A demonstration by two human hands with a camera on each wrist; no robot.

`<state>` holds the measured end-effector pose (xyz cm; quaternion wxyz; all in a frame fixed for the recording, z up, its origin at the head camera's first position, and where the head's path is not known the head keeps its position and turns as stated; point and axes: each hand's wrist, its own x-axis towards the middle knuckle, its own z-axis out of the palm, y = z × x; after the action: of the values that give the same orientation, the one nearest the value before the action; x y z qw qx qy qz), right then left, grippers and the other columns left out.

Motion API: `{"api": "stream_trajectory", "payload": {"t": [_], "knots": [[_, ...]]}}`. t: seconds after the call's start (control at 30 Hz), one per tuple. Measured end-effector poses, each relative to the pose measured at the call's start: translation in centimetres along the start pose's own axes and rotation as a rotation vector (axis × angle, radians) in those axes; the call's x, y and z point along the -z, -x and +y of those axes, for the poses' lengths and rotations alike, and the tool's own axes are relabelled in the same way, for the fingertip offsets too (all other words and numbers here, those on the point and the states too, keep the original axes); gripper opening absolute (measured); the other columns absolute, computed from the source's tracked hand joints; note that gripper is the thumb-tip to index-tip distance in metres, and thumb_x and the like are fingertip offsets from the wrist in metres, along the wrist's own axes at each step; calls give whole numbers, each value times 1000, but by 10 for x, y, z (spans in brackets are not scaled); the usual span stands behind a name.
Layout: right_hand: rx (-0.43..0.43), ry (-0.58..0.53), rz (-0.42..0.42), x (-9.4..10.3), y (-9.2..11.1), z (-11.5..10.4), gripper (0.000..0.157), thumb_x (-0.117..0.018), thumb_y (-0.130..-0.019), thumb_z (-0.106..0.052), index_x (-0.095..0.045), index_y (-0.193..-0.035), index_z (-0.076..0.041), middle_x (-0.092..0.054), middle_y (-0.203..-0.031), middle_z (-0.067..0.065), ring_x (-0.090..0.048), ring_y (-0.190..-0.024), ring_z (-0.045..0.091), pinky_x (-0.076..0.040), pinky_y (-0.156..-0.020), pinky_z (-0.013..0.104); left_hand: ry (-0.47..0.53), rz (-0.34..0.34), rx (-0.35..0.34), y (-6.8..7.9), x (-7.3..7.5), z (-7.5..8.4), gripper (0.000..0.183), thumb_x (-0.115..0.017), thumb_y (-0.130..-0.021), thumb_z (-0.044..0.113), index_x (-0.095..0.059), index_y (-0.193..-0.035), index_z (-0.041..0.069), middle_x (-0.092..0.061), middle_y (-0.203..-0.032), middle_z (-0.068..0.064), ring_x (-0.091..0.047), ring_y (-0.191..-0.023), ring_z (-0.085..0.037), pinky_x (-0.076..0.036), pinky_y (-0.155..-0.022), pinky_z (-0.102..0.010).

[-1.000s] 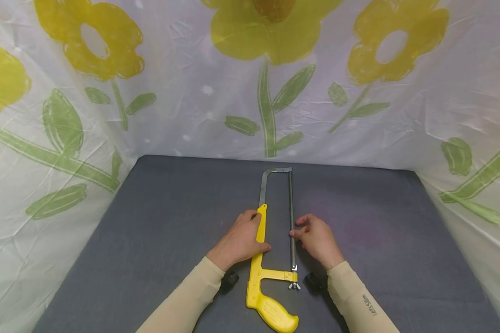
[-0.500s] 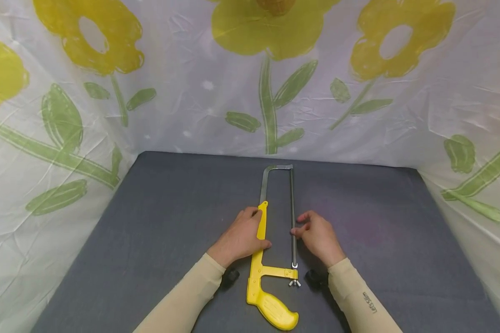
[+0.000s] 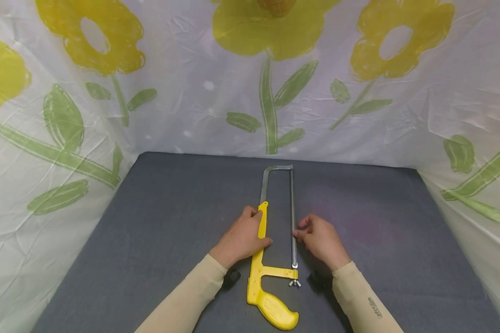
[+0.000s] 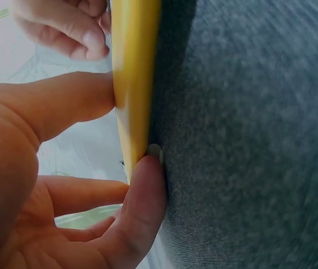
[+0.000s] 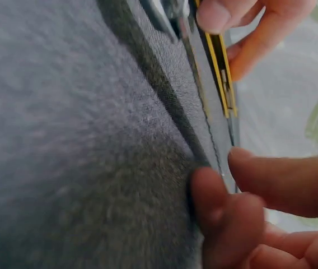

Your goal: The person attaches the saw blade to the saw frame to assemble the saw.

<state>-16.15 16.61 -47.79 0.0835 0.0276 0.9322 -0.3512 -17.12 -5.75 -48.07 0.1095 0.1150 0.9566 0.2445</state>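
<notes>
A hacksaw with a yellow frame (image 3: 256, 264) lies on its side on the dark cloth, its yellow handle (image 3: 277, 314) toward me. Along its right side runs the thin grey blade (image 3: 292, 199), with a wing nut (image 3: 294, 283) at the near end. My left hand (image 3: 241, 236) grips the yellow back of the frame, the thumb over its top and fingers tucked at the far edge in the left wrist view. Thumb and forefinger of my right hand (image 3: 320, 240) pinch the blade around its lower half; in the right wrist view the blade (image 5: 202, 98) runs down between them.
Dark grey cloth (image 3: 171, 194) covers the table. A white curtain (image 3: 183, 92) with yellow flowers hangs behind and on both sides. Black wrist cameras (image 3: 231, 277) sit under both sleeved wrists.
My right hand and forearm have shifted slightly right and toward me, at the blade throughout. The left hand and the hacksaw stay nearly in place.
</notes>
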Motion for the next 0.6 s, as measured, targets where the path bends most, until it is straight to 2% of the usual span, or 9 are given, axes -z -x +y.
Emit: {"api": "stream_trajectory", "payload": {"t": [0.07,0.17,0.33,0.47,0.6], "knots": [[17,41,7,3,12,0,22,-78,-87,-25,-65,-98,-10,-66,-73,0,-55,-62,14,-42,-57,29,4,3,4,1,-1,0,88,-79,-84,43,-42,-153,5,-45,-137,-12,-56,-83,-14,-52,-68,-26],[19,94,-5,7,35,1,19,-79,-86,-28,-66,-89,-15,-63,-72,-3,-53,-63,13,-41,-57,29,14,3,2,3,-1,1,88,-80,-84,42,-41,-153,4,-46,-130,-12,-54,-75,-13,-47,-59,-23],[23,70,-163,12,67,3,19,-81,-84,-31,-66,-78,-21,-61,-66,-7,-53,-59,12,-41,-52,28,22,14,-16,3,2,1,88,-80,-85,39,-40,-153,1,-46,-128,-13,-53,-74,-13,-46,-58,-23],[78,-9,-292,11,77,8,18,-81,-83,-30,-67,-76,-20,-61,-63,-8,-54,-54,12,-42,-48,28,13,14,-19,2,1,1,87,-80,-85,39,-40,-153,2,-46,-129,-13,-54,-75,-13,-47,-59,-22],[118,-31,-333,6,79,13,17,-81,-83,-27,-67,-75,-20,-60,-61,-8,-54,-51,11,-43,-46,27,11,7,-13,1,0,1,87,-80,-85,39,-41,-153,2,-46,-130,-13,-54,-76,-13,-47,-59,-22]]}}
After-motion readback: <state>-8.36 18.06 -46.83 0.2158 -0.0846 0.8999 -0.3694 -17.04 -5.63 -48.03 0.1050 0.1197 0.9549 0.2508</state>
